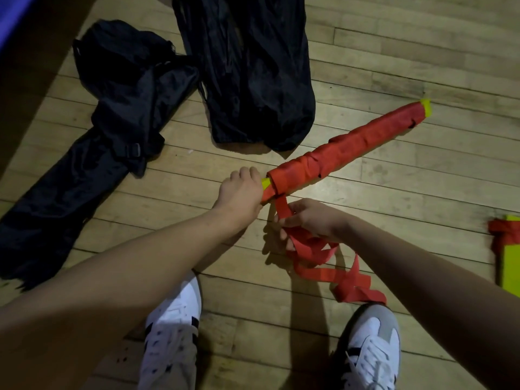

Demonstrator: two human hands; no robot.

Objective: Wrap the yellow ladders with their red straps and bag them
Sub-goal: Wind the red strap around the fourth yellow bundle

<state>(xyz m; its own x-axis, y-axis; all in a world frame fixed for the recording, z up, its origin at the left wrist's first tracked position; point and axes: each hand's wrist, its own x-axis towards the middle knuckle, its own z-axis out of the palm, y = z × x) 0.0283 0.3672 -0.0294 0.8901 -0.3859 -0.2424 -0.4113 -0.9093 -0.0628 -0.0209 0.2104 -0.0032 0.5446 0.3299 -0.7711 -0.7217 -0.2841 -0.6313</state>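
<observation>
Two black bags (pixel 135 114) (pixel 247 68) lie upper left on the wooden floor (pixel 365 66). One wrapped yellow ladder (pixel 346 144), centre, is gripped at its end by the left hand (pixel 239 192); the right hand (pixel 312 218) pinches the loose red strap (pixel 323 263). A second ladder (pixel 506 249) shows at right edge.

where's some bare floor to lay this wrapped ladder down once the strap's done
Bare floor lies right of the wrapped ladder, up to the second ladder. Another patch sits between the long bag and left hand. Crowded by your shoes, where loose strap trails.
</observation>
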